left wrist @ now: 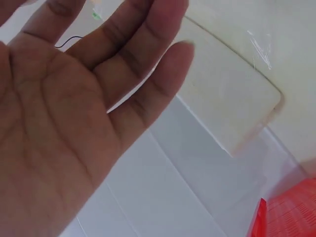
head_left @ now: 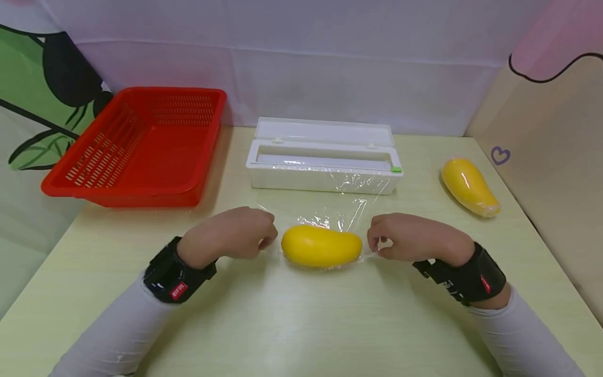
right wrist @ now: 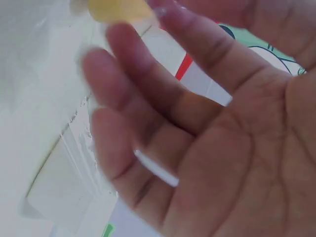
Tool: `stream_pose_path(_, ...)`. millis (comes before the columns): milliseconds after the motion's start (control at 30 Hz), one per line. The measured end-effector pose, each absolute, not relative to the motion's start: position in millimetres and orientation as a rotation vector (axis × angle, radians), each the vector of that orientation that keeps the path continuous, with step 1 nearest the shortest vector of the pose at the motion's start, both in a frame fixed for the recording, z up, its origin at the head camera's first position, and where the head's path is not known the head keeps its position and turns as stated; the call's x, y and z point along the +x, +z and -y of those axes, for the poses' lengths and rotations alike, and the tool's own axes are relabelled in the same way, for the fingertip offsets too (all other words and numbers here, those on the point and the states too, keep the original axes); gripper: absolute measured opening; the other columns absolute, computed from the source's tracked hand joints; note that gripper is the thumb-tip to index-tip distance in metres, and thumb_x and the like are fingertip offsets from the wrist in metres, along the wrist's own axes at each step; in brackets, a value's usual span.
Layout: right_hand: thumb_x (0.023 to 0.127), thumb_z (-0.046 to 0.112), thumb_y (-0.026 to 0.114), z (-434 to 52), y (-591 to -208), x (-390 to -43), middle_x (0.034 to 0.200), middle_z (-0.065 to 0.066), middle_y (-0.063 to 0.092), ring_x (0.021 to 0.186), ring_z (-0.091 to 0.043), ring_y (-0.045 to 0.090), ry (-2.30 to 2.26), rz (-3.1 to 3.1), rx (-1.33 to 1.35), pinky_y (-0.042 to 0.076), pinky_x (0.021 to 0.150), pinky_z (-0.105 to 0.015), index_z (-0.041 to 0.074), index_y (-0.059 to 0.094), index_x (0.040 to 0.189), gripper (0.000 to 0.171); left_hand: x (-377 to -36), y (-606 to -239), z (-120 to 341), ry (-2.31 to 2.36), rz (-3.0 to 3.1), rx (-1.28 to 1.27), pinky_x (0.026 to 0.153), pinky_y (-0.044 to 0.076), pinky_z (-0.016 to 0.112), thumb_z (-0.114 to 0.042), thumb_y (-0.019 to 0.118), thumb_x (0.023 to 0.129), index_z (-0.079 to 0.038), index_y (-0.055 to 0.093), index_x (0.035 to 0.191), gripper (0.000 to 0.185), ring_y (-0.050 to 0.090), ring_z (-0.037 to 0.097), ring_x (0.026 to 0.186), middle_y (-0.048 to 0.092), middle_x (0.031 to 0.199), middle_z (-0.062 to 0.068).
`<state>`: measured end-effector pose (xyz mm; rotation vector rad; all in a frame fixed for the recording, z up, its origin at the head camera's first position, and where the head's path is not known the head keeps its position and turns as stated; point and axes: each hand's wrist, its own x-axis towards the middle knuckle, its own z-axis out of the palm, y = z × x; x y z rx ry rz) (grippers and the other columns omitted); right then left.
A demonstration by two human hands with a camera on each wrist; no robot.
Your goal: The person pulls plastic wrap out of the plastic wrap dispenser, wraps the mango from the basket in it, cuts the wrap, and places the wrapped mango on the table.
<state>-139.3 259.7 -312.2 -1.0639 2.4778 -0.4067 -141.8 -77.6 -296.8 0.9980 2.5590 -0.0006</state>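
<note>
A yellow mango [head_left: 322,246] lies lengthwise across a sheet of clear cling film [head_left: 327,219] on the table. The film runs back to a white dispenser box [head_left: 325,179] with its lid raised. Left of the mango, my left hand [head_left: 242,233] pinches the film's edge between thumb and index finger. My right hand [head_left: 414,236] pinches the opposite edge, just right of the fruit. In the right wrist view, shiny film shows by the index fingertip [right wrist: 170,14], and the other fingers are loosely bent. The left thumb tip is out of the left wrist view.
A red plastic basket [head_left: 141,200] stands at the back left. Another mango [head_left: 469,187], wrapped in film, lies at the right near the table's edge. A green slider [head_left: 397,169] sits at the dispenser's right end. Behind the table hangs a pale cloth [head_left: 301,89].
</note>
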Motion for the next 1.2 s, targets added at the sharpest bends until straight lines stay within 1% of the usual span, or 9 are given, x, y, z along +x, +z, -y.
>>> stream_pose_path(133,0.091,0.007,0.069,-260.9,-316.9,-143.3,0.11,0.001,0.06,0.102,-0.021,0.058,-0.519,-2.51,-1.191,0.052,0.09,-0.039,0.016,0.069,0.094,0.009,-147.0,-300.2,77.9,0.104,-2.631,1.167,0.065,0.046,0.027,0.0,0.072,0.08,-0.017,0.062,0.073,0.021,0.05,0.017,0.072,0.052,0.078,-0.002)
stream_pose_path(233,0.094,0.009,0.067,-260.2,-321.4,-147.1,0.124,-0.006,0.06,0.111,-0.022,0.058,-0.613,-2.491,-1.265,0.052,0.093,-0.042,0.014,0.068,0.097,0.005,-151.8,-304.2,77.6,0.254,-2.657,1.322,0.071,0.05,0.028,-0.002,0.072,0.084,-0.014,0.065,0.08,0.015,0.052,0.016,0.078,0.056,0.084,-0.001)
stream_pose_path(333,0.097,0.012,0.065,-258.5,-325.4,-150.7,0.13,-0.008,0.061,0.113,-0.021,0.059,-0.697,-2.477,-1.27,0.052,0.093,-0.044,0.015,0.066,0.1,0.004,-155.9,-307.4,76.7,0.408,-2.667,1.418,0.077,0.052,0.03,-0.004,0.074,0.086,-0.011,0.067,0.086,0.01,0.055,0.018,0.084,0.06,0.09,0.0)
stream_pose_path(433,0.099,0.013,0.063,-257.0,-328.2,-154.4,0.126,-0.001,0.065,0.109,-0.017,0.06,-0.766,-2.485,-1.223,0.053,0.09,-0.041,0.019,0.066,0.106,0.01,-159.3,-311.1,75.7,0.518,-2.691,1.429,0.079,0.053,0.03,-0.004,0.075,0.086,-0.011,0.068,0.088,0.01,0.057,0.021,0.087,0.06,0.093,0.0)
stream_pose_path(600,0.099,0.013,0.061,-254.6,-332.1,-159.5,0.108,0.011,0.069,0.097,-0.013,0.064,-0.898,-2.507,-1.136,0.054,0.085,-0.032,0.019,0.068,0.111,0.015,-164.8,-320.0,72.8,0.671,-2.76,1.383,0.077,0.052,0.029,-0.004,0.077,0.086,-0.011,0.07,0.089,0.011,0.054,0.02,0.088,0.056,0.095,0.004)
stream_pose_path(767,0.097,0.011,0.064,-249.9,-338.9,-163.2,0.097,0.01,0.068,0.092,-0.011,0.064,-1.008,-2.55,-1.095,0.055,0.084,-0.03,0.016,0.068,0.105,0.01,-166.0,-323.8,69.8,0.744,-2.824,1.276,0.074,0.051,0.029,-0.006,0.078,0.085,-0.012,0.071,0.091,0.011,0.056,0.021,0.084,0.055,0.089,0.002)
stream_pose_path(933,0.097,0.011,0.066,-246.2,-344.4,-164.3,0.093,0.008,0.067,0.089,-0.01,0.063,-0.991,-2.591,-1.072,0.055,0.082,-0.03,0.014,0.068,0.102,0.007,-166.8,-329.3,64.5,0.788,-2.868,1.195,0.069,0.051,0.028,-0.006,0.075,0.087,-0.01,0.07,0.093,0.009,0.056,0.017,0.077,0.061,0.083,-0.001)
stream_pose_path(1067,0.096,0.012,0.066,-243.4,-345.3,-163.4,0.091,0.007,0.067,0.087,-0.011,0.062,-0.941,-2.643,-1.061,0.055,0.081,-0.031,0.012,0.069,0.101,0.005,-168.4,-335.1,60.7,0.877,-2.836,1.175,0.072,0.053,0.028,-0.003,0.072,0.089,-0.006,0.069,0.097,0.009,0.057,0.016,0.077,0.065,0.086,0.001)
stream_pose_path(1200,0.097,0.011,0.066,-240.9,-346.1,-162.8,0.09,0.006,0.067,0.084,-0.011,0.061,-0.925,-2.685,-1.052,0.055,0.077,-0.031,0.011,0.069,0.1,0.005,-170.2,-340.0,60.3,0.956,-2.798,1.212,0.08,0.056,0.031,-0.001,0.07,0.09,-0.004,0.068,0.098,0.009,0.061,0.017,0.083,0.068,0.091,0.004)
